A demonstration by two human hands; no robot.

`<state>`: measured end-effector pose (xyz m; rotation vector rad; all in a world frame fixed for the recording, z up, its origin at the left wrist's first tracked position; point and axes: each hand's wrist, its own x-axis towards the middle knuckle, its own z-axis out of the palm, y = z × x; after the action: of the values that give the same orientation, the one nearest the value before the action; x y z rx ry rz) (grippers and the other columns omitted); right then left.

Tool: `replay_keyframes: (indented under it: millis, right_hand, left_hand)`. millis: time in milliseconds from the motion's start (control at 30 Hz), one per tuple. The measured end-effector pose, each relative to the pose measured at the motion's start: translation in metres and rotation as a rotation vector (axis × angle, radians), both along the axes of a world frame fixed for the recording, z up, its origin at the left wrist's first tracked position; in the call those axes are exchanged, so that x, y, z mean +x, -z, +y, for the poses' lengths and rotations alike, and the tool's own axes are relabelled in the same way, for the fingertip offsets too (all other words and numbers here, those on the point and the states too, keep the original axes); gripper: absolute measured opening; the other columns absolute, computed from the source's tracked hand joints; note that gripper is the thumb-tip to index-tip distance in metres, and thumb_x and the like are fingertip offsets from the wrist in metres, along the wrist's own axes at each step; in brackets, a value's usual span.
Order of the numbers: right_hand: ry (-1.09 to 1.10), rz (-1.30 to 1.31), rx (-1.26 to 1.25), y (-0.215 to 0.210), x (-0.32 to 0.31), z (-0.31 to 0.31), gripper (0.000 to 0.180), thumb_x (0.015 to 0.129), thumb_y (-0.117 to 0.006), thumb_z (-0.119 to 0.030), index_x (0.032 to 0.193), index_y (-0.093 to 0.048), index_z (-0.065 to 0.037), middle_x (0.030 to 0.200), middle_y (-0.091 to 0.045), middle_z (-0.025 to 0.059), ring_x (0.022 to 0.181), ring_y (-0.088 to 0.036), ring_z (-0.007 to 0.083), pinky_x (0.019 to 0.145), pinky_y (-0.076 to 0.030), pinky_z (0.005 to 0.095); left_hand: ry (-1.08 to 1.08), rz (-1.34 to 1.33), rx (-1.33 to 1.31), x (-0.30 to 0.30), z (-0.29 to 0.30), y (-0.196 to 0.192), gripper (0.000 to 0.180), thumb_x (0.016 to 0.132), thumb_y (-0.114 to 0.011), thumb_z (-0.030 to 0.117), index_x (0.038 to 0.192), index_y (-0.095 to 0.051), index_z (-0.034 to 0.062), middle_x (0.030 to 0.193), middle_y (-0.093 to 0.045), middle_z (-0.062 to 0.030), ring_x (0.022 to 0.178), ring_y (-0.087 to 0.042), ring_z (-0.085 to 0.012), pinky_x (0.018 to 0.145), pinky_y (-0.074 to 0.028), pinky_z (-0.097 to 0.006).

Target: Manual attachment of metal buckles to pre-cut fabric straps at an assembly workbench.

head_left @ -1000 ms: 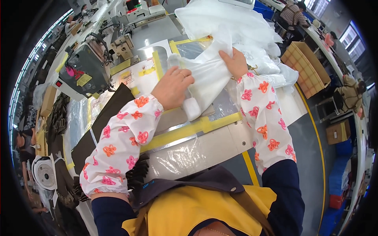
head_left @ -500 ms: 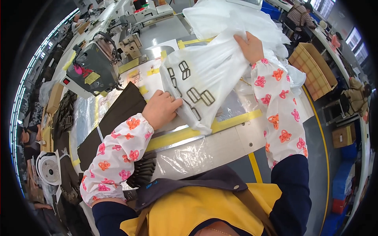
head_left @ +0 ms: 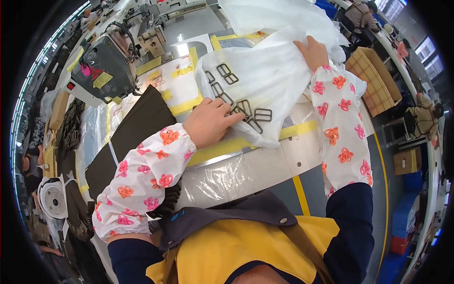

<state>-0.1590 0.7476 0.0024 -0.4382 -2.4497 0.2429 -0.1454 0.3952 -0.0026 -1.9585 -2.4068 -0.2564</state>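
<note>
A translucent white plastic bag (head_left: pixel 265 71) is spread over the worktable in front of me. Several dark metal slide buckles (head_left: pixel 263 114) lie on its left part, some overlapping near the lower edge. My left hand (head_left: pixel 210 122) reaches over them from the lower left, thumb and fingers apart, fingertips touching the buckles in the lower group. Another slide buckle (head_left: pixel 227 74) lies farther off, out of its reach. At the upper right my right hand (head_left: pixel 313 53) grips the bag's gathered plastic; some of its fingers are hidden.
A grey sewing machine (head_left: pixel 106 66) stands at the left. Dark fabric strips (head_left: pixel 142 113) lie beside my left forearm, with a white fan (head_left: pixel 53 199) farther left. Yellow tape (head_left: pixel 298 130) borders the work surface. An open carton (head_left: pixel 373 80) stands right; people sit beyond.
My left hand has moved right and slightly up, onto the buckles. The buckles have shifted and lie differently on the plastic. My right hand has moved slightly right, and the bag looks less taut.
</note>
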Motion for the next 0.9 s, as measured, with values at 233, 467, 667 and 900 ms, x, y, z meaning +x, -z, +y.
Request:
replay_keyframes:
  millis: [233,467,667,900]
  right_hand:
    - [0.147,-0.051,0.140,-0.009,0.006,0.023,0.048,0.079,-0.055,-0.048,0.102,-0.054,-0.006,0.082,-0.062,0.0189,0.079,-0.061,0.0346,0.070,-0.049,0.0397]
    - [-0.277,0.325,0.361,-0.022,0.044,-0.050,0.033,0.076,-0.064,-0.028,0.098,-0.055,-0.006,0.084,-0.060,0.0107,0.075,-0.058,0.0249,0.066,-0.047,0.0328]
    - [-0.638,-0.518,0.079,0.004,0.106,-0.162,0.030,0.070,-0.066,-0.017,0.096,-0.056,-0.008,0.096,-0.058,0.0081,0.080,-0.058,0.0261,0.068,-0.046,0.0332]
    - [-0.865,-0.652,0.030,0.006,0.092,-0.147,0.031,0.065,-0.064,0.000,0.094,-0.053,-0.004,0.094,-0.053,0.0113,0.081,-0.055,0.0284,0.069,-0.044,0.0349]
  left_hand:
    - [-0.030,-0.091,0.013,0.034,-0.031,0.013,0.039,0.071,-0.058,0.004,0.109,-0.054,0.0108,0.093,-0.053,-0.0097,0.080,-0.052,-0.0281,0.070,-0.043,-0.038]
    - [-0.007,-0.130,0.105,0.032,-0.033,0.004,0.051,0.070,-0.060,0.007,0.119,-0.046,0.0108,0.119,-0.047,-0.0125,0.104,-0.048,-0.0289,0.087,-0.039,-0.038]
    - [-0.055,-0.155,-0.010,0.021,-0.065,-0.036,0.048,0.074,-0.058,0.006,0.121,-0.045,0.0089,0.124,-0.044,-0.0146,0.104,-0.049,-0.0329,0.086,-0.041,-0.037]
    - [-0.387,-0.195,0.232,0.036,-0.175,-0.073,0.028,0.078,-0.055,0.002,0.107,-0.054,0.0022,0.098,-0.057,-0.0137,0.088,-0.056,-0.0286,0.075,-0.044,-0.031]
